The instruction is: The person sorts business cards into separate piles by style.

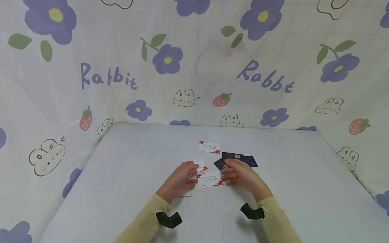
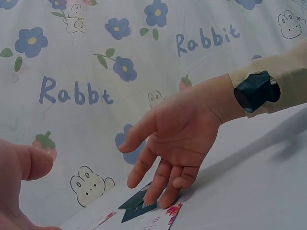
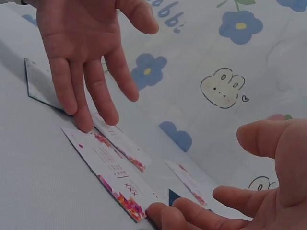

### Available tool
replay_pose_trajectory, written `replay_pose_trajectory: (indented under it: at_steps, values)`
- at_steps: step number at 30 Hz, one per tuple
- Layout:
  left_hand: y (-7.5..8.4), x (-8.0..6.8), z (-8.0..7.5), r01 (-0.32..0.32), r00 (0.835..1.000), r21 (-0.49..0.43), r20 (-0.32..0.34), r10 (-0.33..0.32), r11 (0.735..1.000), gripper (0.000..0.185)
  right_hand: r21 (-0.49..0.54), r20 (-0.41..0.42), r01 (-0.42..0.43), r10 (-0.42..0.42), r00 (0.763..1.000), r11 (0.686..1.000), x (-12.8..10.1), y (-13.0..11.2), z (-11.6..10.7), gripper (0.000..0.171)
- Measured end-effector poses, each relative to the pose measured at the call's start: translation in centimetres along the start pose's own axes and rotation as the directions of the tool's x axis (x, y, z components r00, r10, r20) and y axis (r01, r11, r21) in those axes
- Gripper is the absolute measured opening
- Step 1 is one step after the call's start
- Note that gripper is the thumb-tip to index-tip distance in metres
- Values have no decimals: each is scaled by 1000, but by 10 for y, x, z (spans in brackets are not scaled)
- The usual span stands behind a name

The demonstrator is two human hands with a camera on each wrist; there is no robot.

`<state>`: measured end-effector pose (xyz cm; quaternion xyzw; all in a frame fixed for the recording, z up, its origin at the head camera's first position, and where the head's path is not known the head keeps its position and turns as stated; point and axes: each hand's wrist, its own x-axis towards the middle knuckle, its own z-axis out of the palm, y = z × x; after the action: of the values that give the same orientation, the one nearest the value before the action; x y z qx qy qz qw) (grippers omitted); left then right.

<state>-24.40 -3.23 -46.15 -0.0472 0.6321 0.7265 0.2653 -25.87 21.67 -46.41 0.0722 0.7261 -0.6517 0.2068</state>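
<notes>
Cards lie half gathered on the tabletop (image 1: 127, 175): left hand (image 1: 180, 180) and right hand (image 1: 241, 175), fingers straight and holding nothing, press opposite ends of a white business card (image 1: 210, 180), dark cards (image 1: 240, 159) at two o'clock, seemingly unsorted.

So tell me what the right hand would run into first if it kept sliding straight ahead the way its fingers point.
Probably the dark cards: the right hand has its fingertips already on them. Beyond lies a white card, slightly to the left, though depth is hard to judge.
</notes>
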Motion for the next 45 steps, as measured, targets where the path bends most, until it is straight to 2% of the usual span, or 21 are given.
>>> replay_pose_trajectory:
  at_steps: [8,14,20,23,28,32,38,45]
  values:
    - [0,0,1,14,1000,-7,-17,-15,1000,68,29,6,-2,2,1000,1000,-3,-1,-3,72]
    - [0,-1,2,20,1000,-16,-23,-20,1000,69,-7,6,23,-23,1000,1000,-6,-4,1,68]
    - [-1,1,4,30,999,-69,-15,-31,997,69,-27,3,31,-31,1000,999,-7,-5,2,64]
    - [-1,1,5,25,1000,-95,-8,-26,995,69,-32,0,24,-25,1000,999,-8,-5,1,63]
    - [-2,2,5,9,1000,-86,-7,-9,996,68,-40,-24,22,-23,999,999,-11,-4,0,64]
    - [-3,1,5,-16,1000,-83,23,18,996,68,-77,-39,35,-38,999,996,-18,-5,0,64]
    - [-1,1,7,-82,996,27,46,81,996,66,-161,-38,67,-74,997,985,-29,-9,-5,61]
    - [-1,-2,7,-61,997,125,52,54,990,69,-259,-20,30,-37,999,965,-33,-8,-5,59]
